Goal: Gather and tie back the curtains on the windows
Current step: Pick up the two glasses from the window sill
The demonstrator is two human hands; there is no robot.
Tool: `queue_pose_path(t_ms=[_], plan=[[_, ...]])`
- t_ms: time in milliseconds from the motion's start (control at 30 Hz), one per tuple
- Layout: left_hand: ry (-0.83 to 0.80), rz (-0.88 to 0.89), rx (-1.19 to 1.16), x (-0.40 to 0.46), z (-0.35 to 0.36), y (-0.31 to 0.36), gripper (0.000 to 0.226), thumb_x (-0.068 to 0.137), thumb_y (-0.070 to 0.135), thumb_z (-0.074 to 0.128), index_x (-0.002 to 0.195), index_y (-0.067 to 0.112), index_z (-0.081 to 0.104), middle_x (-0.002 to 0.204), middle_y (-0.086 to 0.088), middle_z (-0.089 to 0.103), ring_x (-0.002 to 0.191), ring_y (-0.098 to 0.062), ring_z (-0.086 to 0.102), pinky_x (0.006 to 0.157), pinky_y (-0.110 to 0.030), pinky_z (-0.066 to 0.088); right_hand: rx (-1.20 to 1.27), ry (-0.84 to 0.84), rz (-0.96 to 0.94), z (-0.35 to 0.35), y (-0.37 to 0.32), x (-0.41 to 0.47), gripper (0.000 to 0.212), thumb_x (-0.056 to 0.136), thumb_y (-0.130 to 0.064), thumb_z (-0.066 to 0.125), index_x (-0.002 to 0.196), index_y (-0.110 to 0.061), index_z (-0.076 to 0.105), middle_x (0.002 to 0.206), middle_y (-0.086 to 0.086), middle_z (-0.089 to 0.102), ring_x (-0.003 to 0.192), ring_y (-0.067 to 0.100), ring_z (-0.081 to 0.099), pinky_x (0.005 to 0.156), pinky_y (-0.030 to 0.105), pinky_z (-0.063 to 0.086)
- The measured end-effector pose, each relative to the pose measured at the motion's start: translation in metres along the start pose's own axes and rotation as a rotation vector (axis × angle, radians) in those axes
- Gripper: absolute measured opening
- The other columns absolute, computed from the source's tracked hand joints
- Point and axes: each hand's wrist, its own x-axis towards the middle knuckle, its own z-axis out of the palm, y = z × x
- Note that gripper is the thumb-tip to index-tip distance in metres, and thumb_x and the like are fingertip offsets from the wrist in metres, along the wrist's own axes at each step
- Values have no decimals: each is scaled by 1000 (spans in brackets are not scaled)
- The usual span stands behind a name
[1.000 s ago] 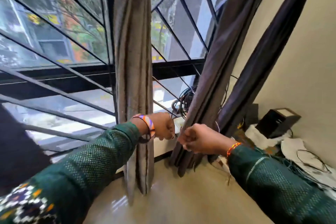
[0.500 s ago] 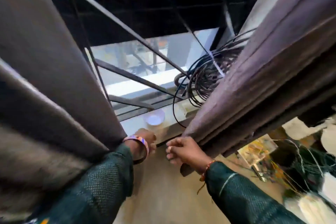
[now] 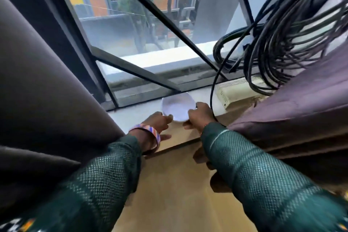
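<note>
at far left i see a dark brown fabric curtain (image 3: 43, 84) hanging by the black-barred window (image 3: 143, 30); my left hand (image 3: 157, 121), fingers curled, grips the near rim of a small white round bowl (image 3: 178, 107) on the grey sill (image 3: 131, 118), my right hand (image 3: 200, 115) clasps its other side; a coil of black cables (image 3: 286, 30) hangs above a purple-brown curtain (image 3: 301, 117) at right

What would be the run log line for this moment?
left hand: touches white bowl | right hand: touches bowl | bowl: on window sill | curtains: untied, both sides
</note>
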Motion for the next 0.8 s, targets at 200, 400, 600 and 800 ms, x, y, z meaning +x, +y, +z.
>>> queue_pose_path(t_ms=[200,400,600,800], plan=[[-16,-56,15,-43,-2,4,38,94,12,51,130,2,42,133,-17,45,110,-28,48,91,-38,46,114,-20,90,-18,5,-68,32,88,-1,40,117,-1,54,116,20,59,70,31,63,42,26,52],[-35,38,250,-134,4,37,42,96,12,45,137,0,38,136,-22,47,106,-33,52,69,-31,47,182,35,114,-64,-29,-173,36,87,0,39,118,-7,55,107,13,60,75,33,64,38,19,46],[-18,98,353,-233,4,64,45,94,2,44,138,1,37,140,-18,43,126,-32,44,99,-34,37,65,64,38,-114,-69,-274,33,90,-2,40,120,-5,54,98,11,60,60,23,60,54,35,59],[-157,156,107,-347,-11,48,42,92,-10,38,133,0,41,134,-26,44,108,-39,49,86,-49,49,-58,132,-114,-143,-82,-388,26,82,-13,48,105,-9,61,99,14,65,81,34,65,74,52,57]])
